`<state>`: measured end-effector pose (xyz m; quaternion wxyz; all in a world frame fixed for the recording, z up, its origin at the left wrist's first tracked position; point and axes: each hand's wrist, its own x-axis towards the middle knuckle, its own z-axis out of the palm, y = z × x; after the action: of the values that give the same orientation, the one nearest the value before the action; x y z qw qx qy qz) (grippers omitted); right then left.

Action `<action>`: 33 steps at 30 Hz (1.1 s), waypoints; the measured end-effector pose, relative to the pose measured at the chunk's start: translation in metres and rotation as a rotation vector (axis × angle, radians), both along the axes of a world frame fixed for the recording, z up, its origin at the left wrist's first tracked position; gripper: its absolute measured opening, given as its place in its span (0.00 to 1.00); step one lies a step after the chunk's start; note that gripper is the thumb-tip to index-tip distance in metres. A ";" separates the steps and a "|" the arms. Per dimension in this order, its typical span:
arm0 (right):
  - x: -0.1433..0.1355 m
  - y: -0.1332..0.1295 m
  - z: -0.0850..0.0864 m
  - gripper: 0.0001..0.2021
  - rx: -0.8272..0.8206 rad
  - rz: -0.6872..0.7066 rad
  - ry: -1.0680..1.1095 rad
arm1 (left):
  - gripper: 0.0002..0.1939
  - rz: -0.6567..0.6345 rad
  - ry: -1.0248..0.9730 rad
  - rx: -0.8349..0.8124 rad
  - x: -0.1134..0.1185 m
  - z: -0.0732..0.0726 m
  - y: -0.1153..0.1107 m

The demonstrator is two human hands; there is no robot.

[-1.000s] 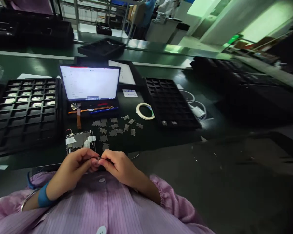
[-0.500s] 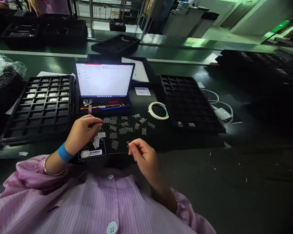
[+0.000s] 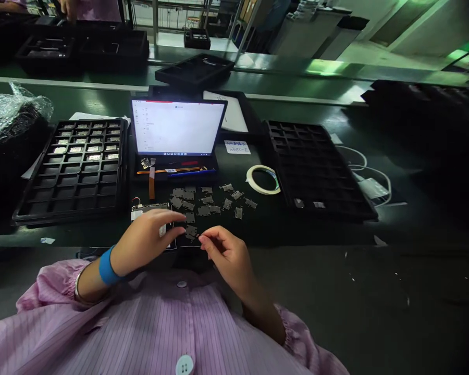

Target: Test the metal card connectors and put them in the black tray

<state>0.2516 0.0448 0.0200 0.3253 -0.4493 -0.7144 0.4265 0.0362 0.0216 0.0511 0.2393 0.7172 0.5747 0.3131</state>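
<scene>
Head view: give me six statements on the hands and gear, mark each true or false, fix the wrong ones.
1. The laptop has its screen lit. True.
2. The loose metal plates lie behind the laptop. False: the loose metal plates lie in front of it.
3. The left hand has a blue wristband at its wrist. True.
4. The two hands touch. False: a gap separates the left hand from the right hand.
5. The right tray shows more parts than the left tray. False: the left tray shows more than the right tray.
6. The right hand's thumb and finger are pinched, seemingly on a small dark piece. True.
</scene>
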 end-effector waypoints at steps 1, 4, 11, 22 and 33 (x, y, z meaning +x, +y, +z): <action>0.001 0.004 0.000 0.08 0.034 -0.010 -0.016 | 0.11 -0.009 0.022 -0.017 0.000 -0.001 -0.006; 0.010 0.033 0.001 0.07 0.214 -0.174 -0.094 | 0.12 0.042 0.087 0.008 -0.008 -0.011 -0.019; 0.031 0.157 0.004 0.05 0.472 -0.332 -0.613 | 0.11 0.138 0.127 0.147 -0.029 -0.034 -0.023; 0.040 0.167 0.005 0.11 0.320 0.137 -0.592 | 0.12 0.023 0.129 0.073 -0.030 -0.011 -0.013; 0.039 0.179 0.002 0.08 0.255 0.168 -0.577 | 0.12 -0.223 0.398 -0.102 0.068 -0.001 0.094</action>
<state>0.2911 0.2242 0.0216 0.1268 -0.4466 -0.8594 0.2142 0.1039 0.1157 0.0503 0.1904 0.8108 0.5429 0.1078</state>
